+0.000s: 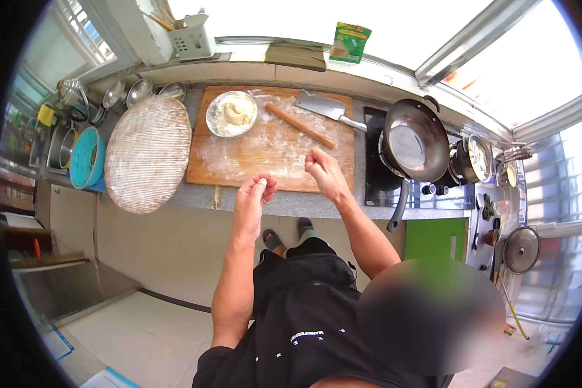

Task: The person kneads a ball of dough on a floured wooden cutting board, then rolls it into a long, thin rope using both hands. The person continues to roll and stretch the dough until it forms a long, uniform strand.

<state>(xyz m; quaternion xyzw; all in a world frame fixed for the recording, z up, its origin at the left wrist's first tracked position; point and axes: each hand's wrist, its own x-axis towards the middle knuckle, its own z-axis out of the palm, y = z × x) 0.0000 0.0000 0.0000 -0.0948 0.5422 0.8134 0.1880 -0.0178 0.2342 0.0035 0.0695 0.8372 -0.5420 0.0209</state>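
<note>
My left hand (255,197) is over the front edge of a floured wooden board (220,158), its fingers curled in and the thumb against them. Whether anything small is in it, I cannot make out. To its right, my right hand (325,173) is closed in a fist over the board's front right part; the inside of the fist is hidden. A bowl of dough and flour (233,115) stands at the board's back left. Beyond both hands lie a wooden rolling pin (299,125), set at a slant, and a cleaver (321,105) with its handle pointing right.
A round, flour-dusted ribbed tray (149,155) and a turquoise basin (87,157) are on the left. Right of the board, a wok (417,139) sits on the black stove, its handle sticking out past the counter edge. A pot (477,158) stands farther right.
</note>
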